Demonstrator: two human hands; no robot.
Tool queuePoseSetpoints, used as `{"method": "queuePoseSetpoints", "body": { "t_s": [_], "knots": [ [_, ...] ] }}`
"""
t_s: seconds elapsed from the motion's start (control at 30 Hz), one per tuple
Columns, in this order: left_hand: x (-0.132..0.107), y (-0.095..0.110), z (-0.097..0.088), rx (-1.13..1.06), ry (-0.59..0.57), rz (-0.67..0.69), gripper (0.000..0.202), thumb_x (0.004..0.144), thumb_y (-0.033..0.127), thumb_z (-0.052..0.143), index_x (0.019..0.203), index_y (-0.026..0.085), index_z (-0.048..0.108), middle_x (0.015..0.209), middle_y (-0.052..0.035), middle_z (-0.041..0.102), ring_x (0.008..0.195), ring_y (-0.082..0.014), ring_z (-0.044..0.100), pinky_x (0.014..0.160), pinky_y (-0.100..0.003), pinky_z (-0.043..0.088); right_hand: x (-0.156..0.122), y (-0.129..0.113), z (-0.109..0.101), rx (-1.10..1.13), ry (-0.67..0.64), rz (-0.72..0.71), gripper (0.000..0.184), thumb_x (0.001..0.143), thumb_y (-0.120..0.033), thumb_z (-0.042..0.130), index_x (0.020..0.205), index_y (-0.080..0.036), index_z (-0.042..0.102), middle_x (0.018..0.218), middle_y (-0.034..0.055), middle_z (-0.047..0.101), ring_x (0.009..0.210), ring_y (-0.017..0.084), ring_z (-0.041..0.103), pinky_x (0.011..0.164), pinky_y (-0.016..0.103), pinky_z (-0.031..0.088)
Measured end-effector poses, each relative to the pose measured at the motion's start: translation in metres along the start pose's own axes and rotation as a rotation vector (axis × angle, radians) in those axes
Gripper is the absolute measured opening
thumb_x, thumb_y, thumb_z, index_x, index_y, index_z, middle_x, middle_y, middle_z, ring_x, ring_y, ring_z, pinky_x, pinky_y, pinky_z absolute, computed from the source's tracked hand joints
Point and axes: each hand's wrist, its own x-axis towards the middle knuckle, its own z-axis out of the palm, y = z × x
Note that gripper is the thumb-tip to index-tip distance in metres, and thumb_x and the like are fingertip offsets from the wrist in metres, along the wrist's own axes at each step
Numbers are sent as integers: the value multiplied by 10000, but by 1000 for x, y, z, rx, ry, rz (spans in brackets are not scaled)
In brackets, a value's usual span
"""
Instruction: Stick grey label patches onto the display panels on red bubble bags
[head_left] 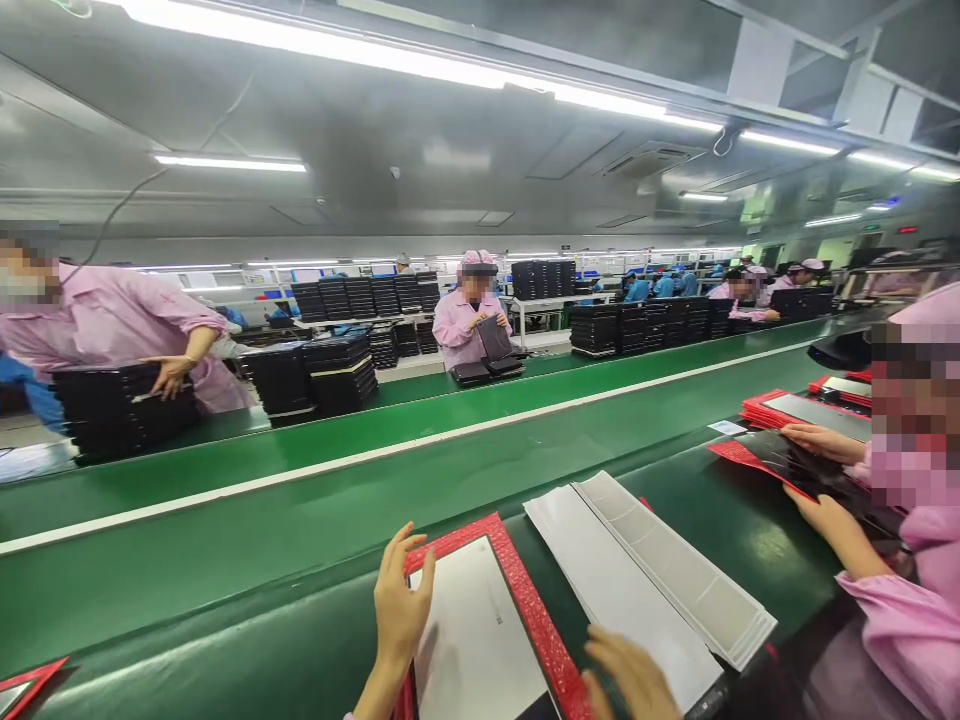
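Observation:
A flat silver-white panel (469, 630) with a dark edge lies on red bubble wrap (525, 590) on the green work surface. My left hand (401, 605) is open at the panel's left edge, its fingers raised and apart. At the lower right, my right hand (630, 675) is blurred by motion, between the wrap and a stack of white sheets (622, 590). Its thumb and fingers look apart, and nothing shows in its grasp. Strips of pale labels (667, 560) lie along the stack's right side.
A green conveyor belt (300, 540) with a white line runs beyond the work surface. At right, a co-worker in pink handles a dark panel (802, 465) with red wrap. Stacks of black units (341, 375) line the far side, where more people stand. Another red-wrapped piece (34, 690) lies lower left.

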Motion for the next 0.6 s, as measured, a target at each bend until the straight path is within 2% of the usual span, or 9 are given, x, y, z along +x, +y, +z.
{"method": "queuePoseSetpoints", "body": {
  "t_s": [0.07,0.1,0.13,0.2,0.27,0.4,0.47,0.53,0.6],
  "knots": [
    [4,17,-4,32,-40,71,206,765,371,517,915,235,554,1153,-41,549,1094,-235,495,953,-421,365,6,48,-26,-183,-56,65,344,802,-370,507,1077,-173,572,1080,84,613,985,227,581,850,362,484],
    [4,25,-6,33,-57,93,210,768,374,516,921,236,551,1133,-40,557,1087,-234,500,949,-420,370,7,71,-37,-298,-43,112,401,818,-420,457,1075,-136,573,1082,116,609,983,251,581,846,394,479],
    [3,32,-6,30,-74,107,214,771,376,516,929,236,551,1117,-40,563,1078,-233,506,944,-418,376,7,91,-47,-388,-64,135,435,825,-458,410,1022,-119,599,1045,139,623,960,272,589,816,406,486],
    [-4,44,-7,19,-108,126,224,775,377,514,944,235,553,1098,-40,573,1066,-235,514,931,-413,390,4,120,-58,-443,-180,163,381,834,-435,378,878,-170,648,914,104,670,852,245,629,735,352,503],
    [-14,55,-5,3,-151,135,230,779,371,514,960,235,554,1081,-40,584,1053,-234,523,917,-408,404,2,129,-62,-431,-296,201,332,838,-373,375,782,-216,663,811,64,686,745,201,646,669,290,497],
    [-32,72,1,-58,-248,136,230,780,362,521,967,230,550,1045,-43,603,1023,-230,544,894,-401,428,13,121,-66,-411,-405,371,334,835,-341,375,752,-231,679,660,46,674,619,185,638,560,252,466],
    [-37,80,3,-96,-297,129,226,781,360,522,964,230,548,1043,-44,605,1020,-228,546,892,-401,430,22,121,-70,-348,-451,480,343,835,-383,384,763,-236,686,696,36,684,656,198,646,561,255,471],
    [-41,88,6,-139,-352,109,227,783,363,521,967,234,549,1040,-41,607,1017,-224,546,900,-401,423,32,126,-75,-232,-476,575,341,820,-440,419,758,-248,694,788,16,696,748,205,652,627,256,490],
    [-43,97,10,-188,-426,70,233,787,373,517,970,234,554,1031,-39,611,1010,-220,546,911,-401,411,41,132,-79,-125,-460,650,327,786,-485,473,745,-257,704,839,0,697,805,204,650,684,247,498]
  ]
}}
